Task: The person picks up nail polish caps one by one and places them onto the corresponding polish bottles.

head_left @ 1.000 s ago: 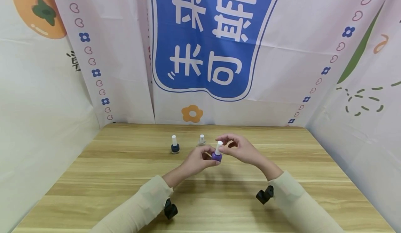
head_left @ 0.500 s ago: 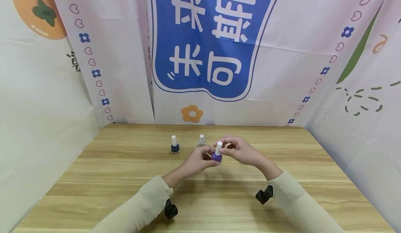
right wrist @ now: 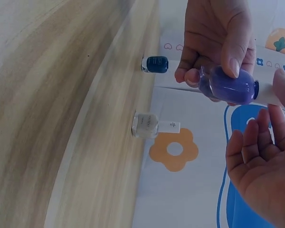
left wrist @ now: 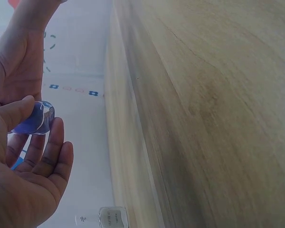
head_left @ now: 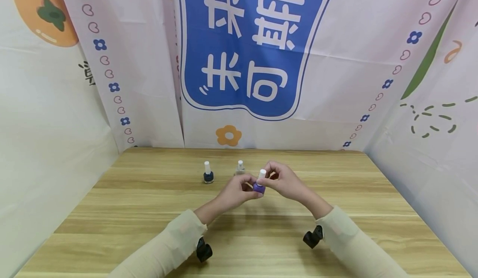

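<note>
A purple nail polish bottle [head_left: 258,188] with a white cap [head_left: 262,173] is held up over the table, between both hands. My left hand [head_left: 234,191] grips its glass body, thumb on one side and fingers on the other, as the right wrist view shows closely. The thumb and fingers of my right hand [head_left: 284,180] pinch the white cap. Behind the hands stand two more upright bottles: a dark blue nail polish [head_left: 208,176] to the left and a clear nail polish [head_left: 240,168], partly hidden behind my left hand.
The wooden table [head_left: 149,220] reaches back to a printed cloth backdrop [head_left: 149,83], with cloth on both sides as well. Black wrist cameras [head_left: 203,251] hang below both sleeves.
My right hand has closed in on the white cap, and its fingers now pinch it lower down. My left hand and the bottle have hardly moved.
</note>
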Demonstrator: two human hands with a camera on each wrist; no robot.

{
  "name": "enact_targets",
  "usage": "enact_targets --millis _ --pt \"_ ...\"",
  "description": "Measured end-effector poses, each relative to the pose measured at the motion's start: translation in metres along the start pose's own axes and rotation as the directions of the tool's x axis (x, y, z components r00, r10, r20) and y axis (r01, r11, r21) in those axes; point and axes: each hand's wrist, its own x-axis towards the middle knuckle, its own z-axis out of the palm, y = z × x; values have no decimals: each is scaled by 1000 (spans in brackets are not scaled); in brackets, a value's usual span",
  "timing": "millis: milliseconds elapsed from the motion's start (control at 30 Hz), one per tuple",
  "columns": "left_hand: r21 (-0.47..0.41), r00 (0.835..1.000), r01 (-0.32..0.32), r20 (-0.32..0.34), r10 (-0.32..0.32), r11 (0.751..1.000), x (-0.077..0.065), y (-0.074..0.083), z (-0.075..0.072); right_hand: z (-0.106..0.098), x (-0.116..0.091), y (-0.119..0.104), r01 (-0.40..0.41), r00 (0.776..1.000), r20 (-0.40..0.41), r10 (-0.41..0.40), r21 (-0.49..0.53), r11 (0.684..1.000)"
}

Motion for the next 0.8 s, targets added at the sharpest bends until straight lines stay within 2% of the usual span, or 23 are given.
enact_targets --millis 233,400,567,800 --pt "8 1000 -3 1 3 1000 0 0 0 2 -1 0 6 1000 -12 -6 2 1000" --pt "8 1000 6 1 -6 1000 1 -1 0 -2 -1 -1 1 1000 10 -1 0 1000" --pt "-2 1000 -9 2 9 1000 2 -1 0 -9 -1 -2 28 996 80 -28 4 1000" --pt "7 1000 -7 4 7 1000 2 -1 -1 -14 -2 -4 107 976 192 -105 1 994"
